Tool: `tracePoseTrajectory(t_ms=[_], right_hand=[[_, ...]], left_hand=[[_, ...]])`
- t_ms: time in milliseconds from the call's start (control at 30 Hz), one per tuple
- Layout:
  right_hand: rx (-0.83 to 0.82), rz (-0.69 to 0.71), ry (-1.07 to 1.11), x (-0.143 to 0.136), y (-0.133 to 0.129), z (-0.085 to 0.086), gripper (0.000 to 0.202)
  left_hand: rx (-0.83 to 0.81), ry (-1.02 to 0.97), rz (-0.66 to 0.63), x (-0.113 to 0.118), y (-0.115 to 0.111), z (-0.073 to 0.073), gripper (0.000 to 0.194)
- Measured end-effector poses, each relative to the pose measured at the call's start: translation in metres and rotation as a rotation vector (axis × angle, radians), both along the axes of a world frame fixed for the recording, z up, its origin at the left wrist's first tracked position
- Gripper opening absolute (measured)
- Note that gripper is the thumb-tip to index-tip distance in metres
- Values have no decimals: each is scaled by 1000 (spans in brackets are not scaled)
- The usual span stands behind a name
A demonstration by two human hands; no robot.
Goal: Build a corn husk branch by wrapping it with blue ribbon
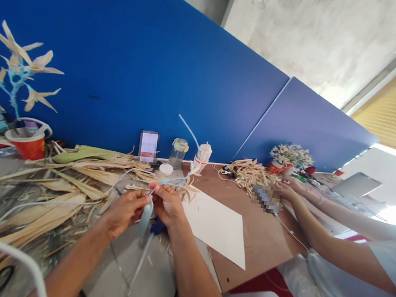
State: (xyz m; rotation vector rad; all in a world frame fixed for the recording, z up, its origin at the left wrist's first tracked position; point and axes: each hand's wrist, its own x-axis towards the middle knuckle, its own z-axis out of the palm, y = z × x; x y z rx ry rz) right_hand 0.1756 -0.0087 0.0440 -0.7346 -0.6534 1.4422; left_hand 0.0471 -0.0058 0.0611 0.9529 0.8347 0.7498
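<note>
My left hand (129,211) and my right hand (169,206) meet above the table, fingers pinched together. Between them they grip a thin, light blue wrapped stem (173,182), its far end bearing pale dried-husk petals (188,194). A light blue strip (145,219) hangs below the fingertips; whether it is tape or paper I cannot tell. Just under my right hand lies a blue tool (157,225), partly hidden, with a translucent stick (139,267) pointing toward me. Dry corn husks (70,200) are spread to the left of my left hand.
A red cup (28,144) with a husk flower stands far left. Behind my hands are a phone (148,146), a glass jar (179,153) and a white cup (202,154). A white sheet (215,227) lies on the brown board (212,175). Another person's arms (322,217) reach in from the right.
</note>
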Motion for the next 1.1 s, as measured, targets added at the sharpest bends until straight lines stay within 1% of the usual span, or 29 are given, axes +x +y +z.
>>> tracePoseTrajectory(t_ms=[67, 133, 267, 367, 500, 600, 700, 800, 867, 933, 1000, 1033, 1100], right_hand=[[0, -75, -95, 0, 1, -1, 22], [11, -134, -175, 1, 2, -1, 21], [34, -227, -324, 1, 2, -1, 28], [45, -266, -391, 1, 1, 1, 31], [29, -327, -384, 1, 2, 1, 30], [-22, -358, -338, 1, 5, -2, 35], [-68, -318, -263, 2, 5, -2, 37], [-31, -160, -134, 3, 1, 3, 35], [-10, -27, -37, 4, -2, 8, 38], [-22, 69, 50, 5, -2, 9, 38], [-48, 116, 121, 7, -1, 8, 37], [-60, 114, 151, 8, 1, 6, 37], [-87, 63, 200, 14, 5, 3, 37]], left_hand=[[22, 37, -47, 0, 0, 1, 44], [80, 90, -61, 0, 1, 2, 44], [222, 238, -39, 0, 4, 4, 41], [320, 341, -21, 1, 7, 2, 37], [463, 439, 25, 5, 6, -6, 31], [575, 479, 86, 8, 2, -10, 28], [624, 469, 136, 8, 0, -9, 26], [548, 354, 152, 5, 2, -5, 27], [440, 245, 159, 2, 3, -1, 28], [327, 151, 162, -1, 4, 3, 31], [233, 79, 155, -3, 2, 6, 33], [197, 49, 153, -4, 1, 8, 35], [150, -11, 163, -5, 0, 9, 38]])
